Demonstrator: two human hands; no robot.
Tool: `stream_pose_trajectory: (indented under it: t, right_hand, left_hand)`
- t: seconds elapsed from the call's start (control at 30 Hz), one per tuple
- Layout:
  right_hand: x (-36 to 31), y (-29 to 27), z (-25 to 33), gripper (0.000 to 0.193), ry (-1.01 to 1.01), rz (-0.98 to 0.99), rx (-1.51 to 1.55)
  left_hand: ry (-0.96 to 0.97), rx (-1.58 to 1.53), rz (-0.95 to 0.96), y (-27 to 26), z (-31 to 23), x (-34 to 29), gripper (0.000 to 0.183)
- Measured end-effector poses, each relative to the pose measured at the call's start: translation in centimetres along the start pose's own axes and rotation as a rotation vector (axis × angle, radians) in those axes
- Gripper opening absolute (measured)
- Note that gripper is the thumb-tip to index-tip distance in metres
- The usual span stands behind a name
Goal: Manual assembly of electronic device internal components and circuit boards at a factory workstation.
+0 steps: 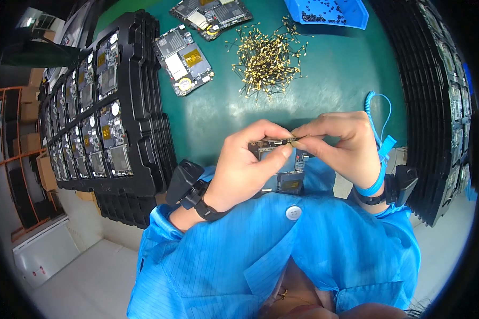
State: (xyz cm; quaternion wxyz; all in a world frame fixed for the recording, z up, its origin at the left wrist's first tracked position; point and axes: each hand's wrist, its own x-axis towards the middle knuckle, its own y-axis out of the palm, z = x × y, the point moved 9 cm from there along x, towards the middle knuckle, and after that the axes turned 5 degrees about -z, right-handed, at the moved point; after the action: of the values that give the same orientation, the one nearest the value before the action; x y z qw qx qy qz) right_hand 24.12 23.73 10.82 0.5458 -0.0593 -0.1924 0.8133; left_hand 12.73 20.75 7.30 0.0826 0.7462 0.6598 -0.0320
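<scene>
Close to my body, a circuit board (pixel 291 183) is tilted up on edge, gripped by my left hand (pixel 247 165) with the thumb on its face and the fingers behind. My right hand (pixel 343 142) is closed in a pinch at the board's upper edge, where both hands' fingertips meet. Whatever sits between the right fingertips is too small and covered to make out. Beyond my hands, a loose pile of small gold-tipped parts with thin black leads (pixel 269 61) lies on the green mat (pixel 340 77).
Two more circuit boards, one nearer (pixel 183 59) and one farther (pixel 218 20), lie left of the pile. A blue bin (pixel 356 20) at the back holds small black pieces. Black tray stacks with boards stand left (pixel 143 106) and right (pixel 418 101). A blue coiled cord (pixel 371 114) runs from my right wrist.
</scene>
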Motion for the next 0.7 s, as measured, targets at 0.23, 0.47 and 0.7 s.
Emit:
stream_pose_trajectory:
  t: [0.23, 0.47, 0.7]
  right_hand:
    - [-1.8, 1.0, -3.5, 0.021, 0.277, 0.019, 0.426]
    - [-2.2, 3.0, -2.9, 0.025, 0.201, 0.169, 0.163]
    - [-1.6, 2.5, -3.5, 0.025, 0.249, -0.106, 0.278]
  left_hand:
    - [-0.017, -0.094, -0.042, -0.9, 0.9, 0.5, 0.020]
    - [0.069, -0.162, -0.114, -0.8, 0.4, 1.0, 0.048]
    - [0.388, 0.577, -0.149, 0.5, -4.2, 0.2, 0.086]
